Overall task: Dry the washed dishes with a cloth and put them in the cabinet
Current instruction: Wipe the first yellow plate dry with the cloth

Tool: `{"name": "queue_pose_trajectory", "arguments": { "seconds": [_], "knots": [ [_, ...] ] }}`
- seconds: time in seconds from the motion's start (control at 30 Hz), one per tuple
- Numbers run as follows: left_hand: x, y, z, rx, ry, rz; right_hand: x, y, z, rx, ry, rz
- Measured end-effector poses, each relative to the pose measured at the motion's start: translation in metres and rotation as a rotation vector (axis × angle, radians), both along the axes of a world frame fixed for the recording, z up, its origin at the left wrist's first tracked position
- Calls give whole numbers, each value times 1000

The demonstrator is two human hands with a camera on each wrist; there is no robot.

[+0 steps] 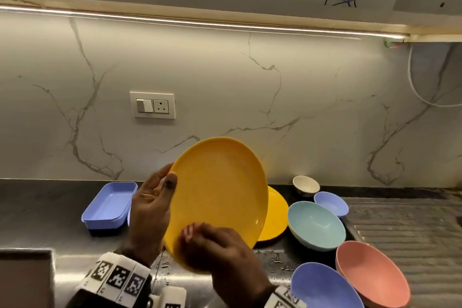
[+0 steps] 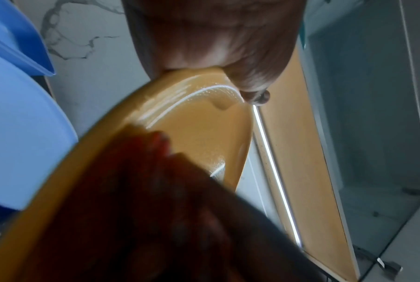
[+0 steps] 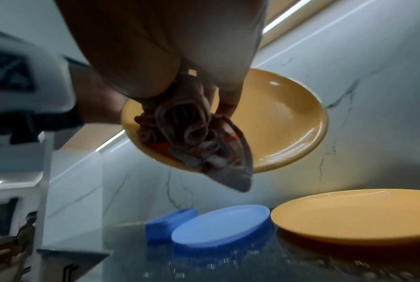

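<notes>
I hold a yellow plate (image 1: 220,190) tilted up above the counter. My left hand (image 1: 152,205) grips its left rim, thumb on the front face and fingers behind. My right hand (image 1: 220,250) holds a bunched red-and-white cloth (image 3: 192,141) and presses it against the plate's lower part; in the head view only a bit of the cloth (image 1: 188,231) shows. The left wrist view shows the plate (image 2: 197,137) close up with the thumb on its rim. A second yellow plate (image 1: 275,217) lies on the counter behind.
On the steel counter (image 1: 50,207) stand a blue rectangular tray (image 1: 107,205), a teal bowl (image 1: 315,225), a small blue bowl (image 1: 331,202), a white bowl (image 1: 306,184), a pink bowl (image 1: 370,272) and a blue bowl (image 1: 322,287). A ribbed drainboard (image 1: 412,232) lies right. Water drops lie on the counter near the front.
</notes>
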State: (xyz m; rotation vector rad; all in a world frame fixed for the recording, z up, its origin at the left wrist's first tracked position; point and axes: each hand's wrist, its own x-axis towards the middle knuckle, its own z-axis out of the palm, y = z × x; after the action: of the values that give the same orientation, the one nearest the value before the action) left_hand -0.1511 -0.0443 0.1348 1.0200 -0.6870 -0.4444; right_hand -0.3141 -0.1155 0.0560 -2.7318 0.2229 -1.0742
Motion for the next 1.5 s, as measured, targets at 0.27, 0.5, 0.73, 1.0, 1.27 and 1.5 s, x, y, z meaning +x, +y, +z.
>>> {"name": "queue_pose_trajectory", "arguments": {
  "seconds": [0.27,0.5,0.73,1.0,1.27,1.5],
  "knots": [
    [-2,-3,3,-4,-72,53,7,21,13,-14,69,0],
    [12,12,3,22,-110,22,-44,-44,-12,-83,439,-132],
    [13,10,2,37,-113,5,-34,-91,56,-81,-19,-425],
    [11,10,3,-37,-62,-69,-34,-29,-6,275,47,-264],
    [12,8,-6,14,-123,81,-12,-32,-172,686,62,101],
    [-9,3,-9,39,-34,-9,6,16,13,429,-92,150]
  ]
}}
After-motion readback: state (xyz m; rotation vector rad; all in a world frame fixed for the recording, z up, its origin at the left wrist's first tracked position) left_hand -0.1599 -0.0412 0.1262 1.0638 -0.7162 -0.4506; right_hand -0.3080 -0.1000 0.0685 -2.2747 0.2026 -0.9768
